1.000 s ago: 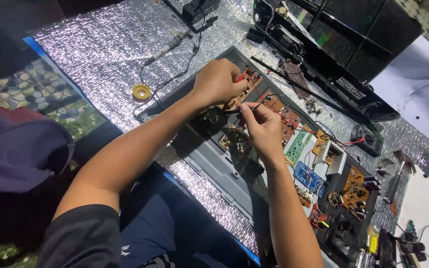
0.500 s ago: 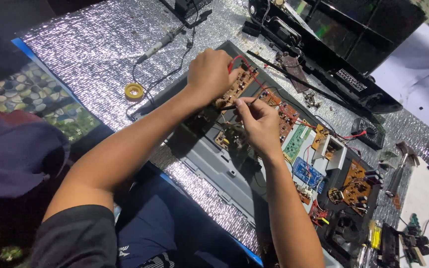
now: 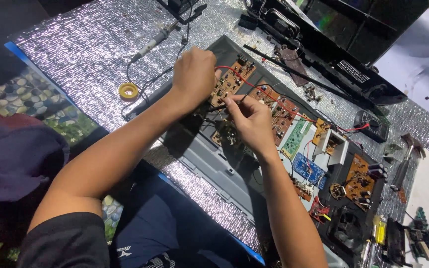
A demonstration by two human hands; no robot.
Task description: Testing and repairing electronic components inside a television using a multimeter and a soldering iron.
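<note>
An opened grey electronics chassis [image 3: 209, 159] lies on a silver foil mat, filled with brown circuit boards [image 3: 279, 111], a green board [image 3: 296, 136] and a blue board [image 3: 309, 169]. My left hand [image 3: 194, 74] rests closed on the brown board at the chassis's upper end, where a red wire [image 3: 254, 89] starts. My right hand [image 3: 251, 121] is just below it, pinching a thin dark probe-like tool [image 3: 224, 105] between thumb and fingers over the boards. What the left fingers hold is hidden.
A yellow solder-wire spool [image 3: 128, 91] and a soldering iron with cable [image 3: 152, 42] lie on the foil mat [image 3: 85, 54] at upper left. A black device casing [image 3: 343, 54] lies at upper right. Small parts, a black fan and a yellow-handled tool [image 3: 378, 231] sit at lower right.
Both hands stayed over the same brown boards, with the right hand's fingers shifting slightly on the thin tool. The view moved a little.
</note>
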